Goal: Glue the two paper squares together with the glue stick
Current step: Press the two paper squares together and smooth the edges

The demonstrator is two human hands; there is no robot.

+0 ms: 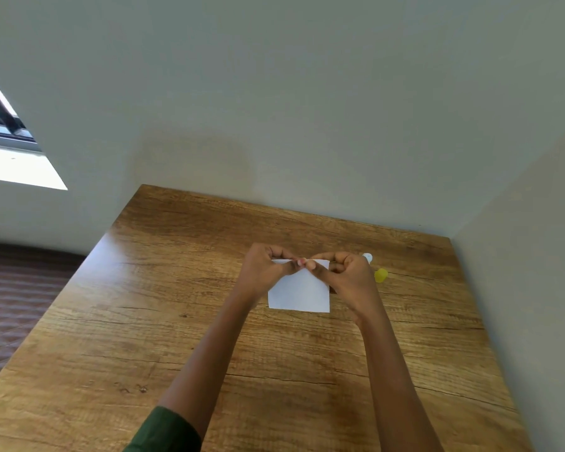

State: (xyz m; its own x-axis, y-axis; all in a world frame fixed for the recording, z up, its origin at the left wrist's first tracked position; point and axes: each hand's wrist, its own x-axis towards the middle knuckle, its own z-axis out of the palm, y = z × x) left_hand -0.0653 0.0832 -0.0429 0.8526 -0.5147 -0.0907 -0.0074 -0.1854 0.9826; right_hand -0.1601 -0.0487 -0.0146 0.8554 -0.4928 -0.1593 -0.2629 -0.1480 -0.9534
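A white paper square (300, 292) lies on the wooden table (163, 321), towards its far right. My left hand (264, 268) and my right hand (346, 272) meet at the paper's far edge, thumbs and fingertips pinching it near the middle. I cannot tell whether one sheet or two stacked sheets are there. Just behind my right hand, the white tip of the glue stick (367, 257) shows; the rest of it is hidden. A yellow cap (381, 275) lies on the table to the right of my right hand.
The table stands in a corner, with one wall (274, 109) along its far edge and another wall (535, 256) along its right side. A window (4, 125) is at the far left. Brown patterned floor (17, 295) lies left of the table.
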